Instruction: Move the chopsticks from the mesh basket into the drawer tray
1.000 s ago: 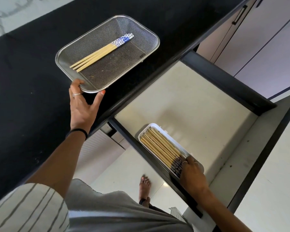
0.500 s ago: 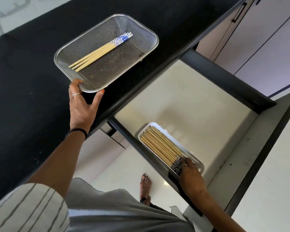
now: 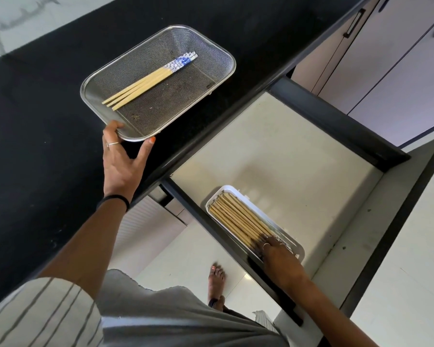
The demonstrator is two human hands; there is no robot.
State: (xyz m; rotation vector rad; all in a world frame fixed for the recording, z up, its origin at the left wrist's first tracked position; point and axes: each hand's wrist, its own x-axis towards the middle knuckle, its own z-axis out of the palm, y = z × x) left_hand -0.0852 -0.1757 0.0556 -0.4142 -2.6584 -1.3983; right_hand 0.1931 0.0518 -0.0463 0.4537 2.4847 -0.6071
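Note:
The steel mesh basket (image 3: 227, 58) sits on the black counter. In it lie three pale chopsticks (image 3: 140, 87) with blue-and-white patterned ends. My left hand (image 3: 122, 161) grips the basket's near corner, thumb on one side and fingers over the rim. Below, the open drawer (image 3: 273, 146) holds a white tray (image 3: 232, 189) at its front left, filled with several chopsticks (image 3: 236, 219) lying side by side. My right hand (image 3: 280, 259) rests at the tray's near end, fingers curled down onto the chopsticks' patterned ends, which it mostly hides.
The drawer's dark side wall (image 3: 336, 121) runs along the right, with lavender cabinet doors (image 3: 386, 58) beyond it. Most of the drawer's pale floor lies bare behind the tray. My bare foot (image 3: 216, 279) stands on the tiled floor under the drawer front.
My right hand has slid a little toward the tray's near end, staying on the chopstick ends. My left hand has kept its hold on the basket corner.

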